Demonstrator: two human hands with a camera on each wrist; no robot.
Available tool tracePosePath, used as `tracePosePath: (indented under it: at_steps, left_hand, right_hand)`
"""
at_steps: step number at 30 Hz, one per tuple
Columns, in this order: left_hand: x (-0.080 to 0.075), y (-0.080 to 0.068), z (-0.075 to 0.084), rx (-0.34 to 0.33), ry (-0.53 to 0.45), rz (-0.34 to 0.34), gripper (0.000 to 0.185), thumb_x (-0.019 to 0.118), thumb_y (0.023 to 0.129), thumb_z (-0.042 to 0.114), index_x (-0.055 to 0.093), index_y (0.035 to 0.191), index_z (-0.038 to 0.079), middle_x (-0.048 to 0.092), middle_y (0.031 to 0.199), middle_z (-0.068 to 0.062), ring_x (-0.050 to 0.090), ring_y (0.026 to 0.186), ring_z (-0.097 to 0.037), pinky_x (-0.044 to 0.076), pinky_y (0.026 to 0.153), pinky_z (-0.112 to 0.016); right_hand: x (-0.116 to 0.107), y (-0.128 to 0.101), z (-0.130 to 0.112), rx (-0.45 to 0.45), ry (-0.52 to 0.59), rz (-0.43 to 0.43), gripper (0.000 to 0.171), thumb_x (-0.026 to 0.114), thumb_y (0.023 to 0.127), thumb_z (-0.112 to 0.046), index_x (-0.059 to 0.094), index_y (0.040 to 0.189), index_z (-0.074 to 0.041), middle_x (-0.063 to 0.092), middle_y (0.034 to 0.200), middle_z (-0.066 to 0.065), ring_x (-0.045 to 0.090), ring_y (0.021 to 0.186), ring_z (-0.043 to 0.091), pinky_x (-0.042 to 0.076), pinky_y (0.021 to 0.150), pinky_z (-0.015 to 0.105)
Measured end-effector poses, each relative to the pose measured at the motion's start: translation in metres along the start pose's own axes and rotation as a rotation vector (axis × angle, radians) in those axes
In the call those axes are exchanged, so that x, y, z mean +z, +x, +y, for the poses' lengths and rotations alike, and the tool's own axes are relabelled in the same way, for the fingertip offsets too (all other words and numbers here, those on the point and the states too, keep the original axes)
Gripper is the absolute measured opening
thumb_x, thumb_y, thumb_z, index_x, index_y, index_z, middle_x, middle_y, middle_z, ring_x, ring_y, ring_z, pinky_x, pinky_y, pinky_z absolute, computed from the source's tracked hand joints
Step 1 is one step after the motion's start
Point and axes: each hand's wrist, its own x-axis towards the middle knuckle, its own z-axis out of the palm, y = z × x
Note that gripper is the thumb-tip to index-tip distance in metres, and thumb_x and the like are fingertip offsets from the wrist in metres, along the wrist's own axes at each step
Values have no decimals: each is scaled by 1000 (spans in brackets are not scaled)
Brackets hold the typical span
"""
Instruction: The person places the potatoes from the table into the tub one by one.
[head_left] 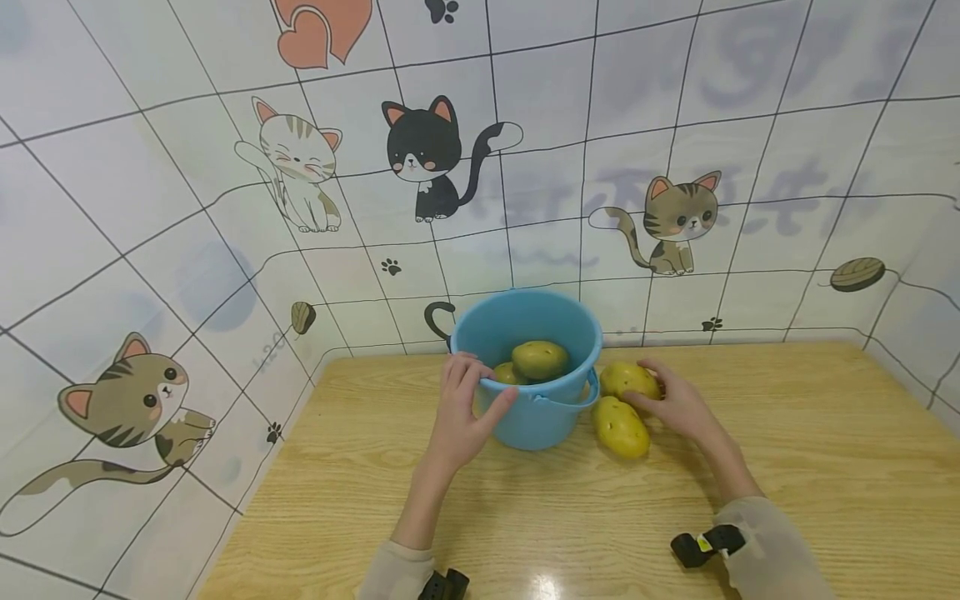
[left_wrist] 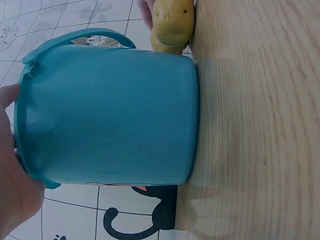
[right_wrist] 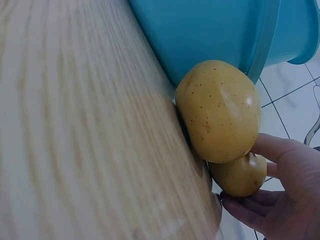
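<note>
While the left hand (head_left: 459, 412) steadies a blue bucket (head_left: 528, 427), the right hand (head_left: 675, 404) takes hold of a potato beside it.

Left hand: forearm rising from the lower edge, angled up and slightly rightward; fingers bent over the near-left rim, thumb spread apart and laid against the outside near the rim. Grip: holding the bucket rim.

Right hand: forearm slanting up and leftward from the lower right; fingertips on the far side, thumb on the near side. Grip: narrowed round the rear potato (head_left: 621, 379).

Bucket: upright on the wood-grain worktop (head_left: 810, 467), handle (head_left: 579, 406) hanging down at its right front. Contents visible: upper potato (head_left: 540, 360) and, partly covered, lower potato (head_left: 506, 373).

Front potato (head_left: 621, 427): yellow, pitted, on the worktop, just beside the bucket and nearer than the rear one.

Wrists: pale sleeves; black strap (head_left: 705, 546) at the right cuff, bearing a small yellow mark.

Wall covering (head_left: 547, 92): dark grid, cartoon cats, paw prints; blurred purple lettering (head_left: 738, 71), illegible.
</note>
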Motion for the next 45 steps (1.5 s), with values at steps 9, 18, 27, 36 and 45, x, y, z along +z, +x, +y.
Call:
tracePosePath:
  at_steps: [9, 18, 27, 36, 45]
  left_hand:
    - [-1, -1, 0, 11, -5, 7, 24, 68, 94, 31, 56, 92, 10, 47, 99, -4, 41, 110, -25, 31, 100, -49]
    - [0, 0, 0, 17, -5, 4, 25, 67, 95, 33, 56, 91, 10, 47, 99, -3, 41, 109, -24, 31, 99, -49]
    - [1, 0, -1, 7, -6, 5, 23, 68, 94, 29, 56, 91, 10, 47, 99, -3, 42, 109, -25, 30, 99, -50]
    - [-1, 0, 0, -10, -17, 3, 22, 68, 94, 29, 56, 91, 11, 48, 99, -2, 41, 111, -24, 30, 100, -49]
    - [-1, 0, 1, -12, -13, -2, 23, 69, 94, 30, 56, 92, 11, 48, 99, -3, 41, 111, -24, 30, 100, -50]
  right_hand:
    - [2, 0, 1, 15, -8, 60, 79, 74, 91, -46, 41, 147, 0, 55, 129, 34, 56, 115, 46, 49, 90, 58]
    - [-2, -2, 0, 5, 8, 103, 78, 79, 87, -45, 45, 143, -3, 54, 132, 34, 55, 116, 47, 47, 92, 60]
    - [-9, -3, -9, -83, 17, 212, 71, 82, 86, -33, 48, 142, -4, 55, 132, 33, 58, 110, 47, 48, 88, 58]
    - [-14, -3, -29, -180, 21, 330, 66, 84, 85, -24, 52, 139, -3, 62, 126, 28, 59, 105, 41, 46, 87, 52]
    - [-21, -8, -51, -219, 49, 392, 63, 85, 84, -21, 54, 136, -3, 60, 125, 25, 59, 108, 43, 47, 90, 60]
